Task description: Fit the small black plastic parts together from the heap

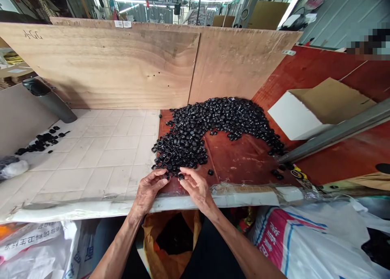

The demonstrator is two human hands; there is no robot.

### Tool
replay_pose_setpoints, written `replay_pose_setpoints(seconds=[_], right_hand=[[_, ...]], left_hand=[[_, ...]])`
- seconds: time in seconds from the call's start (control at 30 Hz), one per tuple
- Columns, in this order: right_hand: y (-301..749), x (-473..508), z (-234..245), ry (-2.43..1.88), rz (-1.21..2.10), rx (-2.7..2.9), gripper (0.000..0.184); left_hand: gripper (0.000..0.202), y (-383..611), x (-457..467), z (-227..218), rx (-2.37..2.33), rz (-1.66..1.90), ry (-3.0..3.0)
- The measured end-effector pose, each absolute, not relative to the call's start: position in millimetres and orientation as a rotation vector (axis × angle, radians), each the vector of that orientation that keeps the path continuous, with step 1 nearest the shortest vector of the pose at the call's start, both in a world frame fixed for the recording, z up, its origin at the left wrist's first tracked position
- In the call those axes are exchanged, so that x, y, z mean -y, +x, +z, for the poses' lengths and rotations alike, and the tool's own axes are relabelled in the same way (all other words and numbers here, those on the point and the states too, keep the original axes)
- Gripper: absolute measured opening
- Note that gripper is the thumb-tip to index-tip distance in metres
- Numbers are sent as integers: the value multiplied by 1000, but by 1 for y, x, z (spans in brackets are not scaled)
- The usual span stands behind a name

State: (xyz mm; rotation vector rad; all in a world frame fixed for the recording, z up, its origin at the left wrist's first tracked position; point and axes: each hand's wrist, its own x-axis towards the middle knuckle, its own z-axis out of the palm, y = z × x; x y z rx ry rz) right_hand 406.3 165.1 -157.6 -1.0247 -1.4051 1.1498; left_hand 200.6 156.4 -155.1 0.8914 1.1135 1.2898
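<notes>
A heap of small black ring-like plastic caps (pixel 225 114) curves over the red board, its near end close to my hands. At the table's front edge my left hand (pixel 149 187) pinches one small black cap (pixel 166 176) between thumb and fingertips. My right hand (pixel 196 187), a little to the right, is closed on another small black cap (pixel 181 176). The two hands are apart, with the nearest caps of the heap just beyond them. A single loose cap (pixel 210 172) lies to the right of the heap's near end.
A wooden panel (pixel 122 68) stands behind the heap. On the left are a dark bottle (pixel 53 102) and scattered black pieces (pixel 41 143). An open cardboard box (pixel 300 114) and a metal bar (pixel 335 126) stand right. Below the edge hangs an open orange-brown bag (pixel 149 246).
</notes>
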Motion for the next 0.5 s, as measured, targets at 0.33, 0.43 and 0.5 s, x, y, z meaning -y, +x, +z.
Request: replay_pose_setpoints(seconds=[0.33, 0.43, 0.5], right_hand=[[389, -160, -138, -988, 988, 1629, 24], [388, -159, -139, -1027, 956, 1609, 21], [388, -160, -138, -1033, 928, 1623, 15]], left_hand=[[41, 202, -153, -152, -1089, 1263, 977], [43, 203, -152, -151, -1053, 1252, 963], [41, 204, -151, -150, -1046, 1235, 956]])
